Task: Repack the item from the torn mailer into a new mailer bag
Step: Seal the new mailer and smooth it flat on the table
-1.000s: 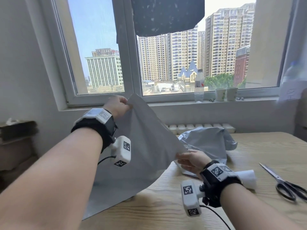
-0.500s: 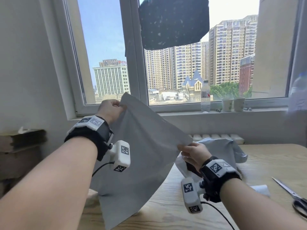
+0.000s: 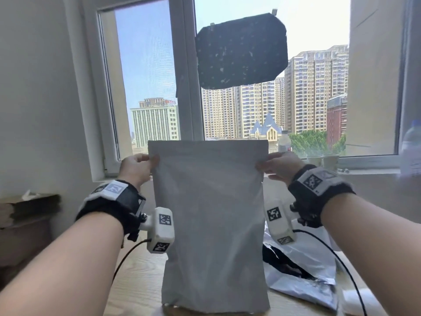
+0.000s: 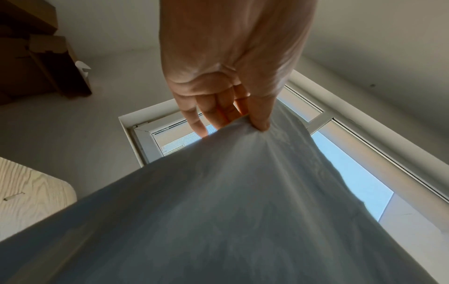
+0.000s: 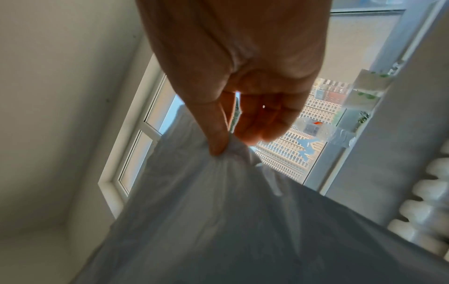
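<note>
The left hand (image 3: 134,166) is pinching the left edge of the new mailer bag (image 3: 211,224) near its top, which is hanging upright over the worktop (image 3: 136,281) (bottom edge about level with the wood). The right hand (image 3: 281,166) is pinching the opposite edge; the torn mailer (image 3: 303,270) is lying crumpled just right.

I see bare forearms with no sleeves. Behind my left hand (image 3: 134,168) sits a black wrist strap (image 3: 114,202) topped by a white patch printed with a square coded marker. A white camera pod (image 3: 160,230) hangs under it, marked with two black codes, and trails a thin black cable. Behind my right hand (image 3: 281,166) sits a matching strap (image 3: 319,185), pod (image 3: 279,221) and cable.
</note>
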Available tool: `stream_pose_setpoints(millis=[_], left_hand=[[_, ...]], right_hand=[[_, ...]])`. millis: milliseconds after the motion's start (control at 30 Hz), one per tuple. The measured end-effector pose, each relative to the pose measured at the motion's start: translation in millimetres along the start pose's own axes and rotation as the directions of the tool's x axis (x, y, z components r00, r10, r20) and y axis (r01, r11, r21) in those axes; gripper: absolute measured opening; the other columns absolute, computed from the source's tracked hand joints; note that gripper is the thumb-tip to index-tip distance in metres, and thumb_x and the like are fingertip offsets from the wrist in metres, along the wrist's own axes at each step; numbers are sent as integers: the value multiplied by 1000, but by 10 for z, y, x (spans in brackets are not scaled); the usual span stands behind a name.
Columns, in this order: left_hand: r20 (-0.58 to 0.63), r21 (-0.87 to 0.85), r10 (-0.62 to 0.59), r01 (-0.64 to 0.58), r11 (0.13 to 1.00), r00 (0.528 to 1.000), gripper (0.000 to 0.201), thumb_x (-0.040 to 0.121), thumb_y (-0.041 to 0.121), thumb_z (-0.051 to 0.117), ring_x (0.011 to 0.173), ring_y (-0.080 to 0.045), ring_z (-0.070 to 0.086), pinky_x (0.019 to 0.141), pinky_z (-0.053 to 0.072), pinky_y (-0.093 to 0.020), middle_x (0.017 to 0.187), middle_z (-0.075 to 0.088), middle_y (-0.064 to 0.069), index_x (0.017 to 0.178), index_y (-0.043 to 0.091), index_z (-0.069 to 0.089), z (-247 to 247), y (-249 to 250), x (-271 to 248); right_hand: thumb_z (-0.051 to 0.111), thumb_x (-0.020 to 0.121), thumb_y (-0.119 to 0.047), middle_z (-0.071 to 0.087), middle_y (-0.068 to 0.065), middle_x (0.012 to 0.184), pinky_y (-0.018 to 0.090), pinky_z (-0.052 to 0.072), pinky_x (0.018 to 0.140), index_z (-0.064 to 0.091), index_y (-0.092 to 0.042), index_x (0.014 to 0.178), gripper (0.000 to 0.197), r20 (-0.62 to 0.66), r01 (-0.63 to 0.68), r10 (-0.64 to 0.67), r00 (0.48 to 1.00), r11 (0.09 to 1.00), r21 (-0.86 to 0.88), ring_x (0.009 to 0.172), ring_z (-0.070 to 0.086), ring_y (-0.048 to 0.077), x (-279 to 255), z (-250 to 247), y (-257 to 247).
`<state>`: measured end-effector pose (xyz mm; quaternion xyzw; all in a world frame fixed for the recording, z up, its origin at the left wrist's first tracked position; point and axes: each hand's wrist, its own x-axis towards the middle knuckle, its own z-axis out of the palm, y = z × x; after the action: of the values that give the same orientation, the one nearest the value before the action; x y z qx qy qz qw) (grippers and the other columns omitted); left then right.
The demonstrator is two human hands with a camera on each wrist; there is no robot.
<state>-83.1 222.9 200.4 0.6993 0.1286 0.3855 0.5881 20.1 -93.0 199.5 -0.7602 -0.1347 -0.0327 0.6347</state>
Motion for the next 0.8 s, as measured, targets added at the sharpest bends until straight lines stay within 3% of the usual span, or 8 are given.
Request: stream_pose_setpoints(millis=[133,267,333,400,500,567,667,800], left_hand=[[-27,-45,-19,18,999,999,22,78,25,79,77,-20,66,82,54,-35,93,69,-9,80,18,59,-71,53,51],[-113,127,-6,21,992,994,23,76,22,80,94,-29,68,88,56,-45,107,66,-13,80,21,58,-83,75,78],[-45,174,-17,25,984,999,16,81,11,74,89,-26,66,91,55,-45,105,69,-14,74,20,63,-32,52,75],[37,180,-64,56,982,997,18,86,9,69,81,-22,63,88,57,-37,98,71,-13,70,17,68,-6,28,80],[136,109,-164,150,983,977,2,85,9,70,70,-16,61,60,58,-21,83,68,-8,86,8,69,-77,83,-23],[275,145,-212,177,973,938,18,78,-1,73,77,-16,66,65,58,-21,85,72,-9,95,5,69,-148,107,-74],[423,233,-240,151,961,874,38,71,-18,69,88,-20,68,79,57,-23,87,75,-9,103,3,69,-178,170,-105],[438,557,-228,-63,828,870,31,70,-3,80,84,-12,69,79,54,-20,86,77,-2,94,17,77,-221,192,-79]], right_hand=[[72,81,-4,70,13,105,29,54,60,66,-10,97,18,26,-33,30,999,989,145,88,68,22,-22,-17,-46],[67,85,-4,65,14,98,42,60,74,56,-14,97,19,-141,118,-99,985,984,130,84,69,26,-8,46,-42],[63,84,0,65,12,97,48,58,82,59,-17,82,17,-166,191,-183,969,981,35,89,67,29,11,81,4],[58,83,6,66,11,94,44,56,87,66,-14,75,23,-137,212,-206,969,977,26,87,65,26,15,72,37],[65,81,6,69,13,103,31,57,87,70,-4,98,20,69,98,-108,992,986,137,94,65,23,-66,-16,80],[72,75,7,68,13,109,33,52,93,71,-9,98,28,148,68,-76,986,996,52,103,64,26,-71,-77,133],[77,66,6,71,10,104,40,52,94,75,-21,79,30,57,97,-91,994,989,-111,102,64,28,-2,-108,167],[73,73,2,71,2,90,33,52,84,77,-17,89,25,87,186,-166,982,927,-326,88,62,19,4,-96,94]])
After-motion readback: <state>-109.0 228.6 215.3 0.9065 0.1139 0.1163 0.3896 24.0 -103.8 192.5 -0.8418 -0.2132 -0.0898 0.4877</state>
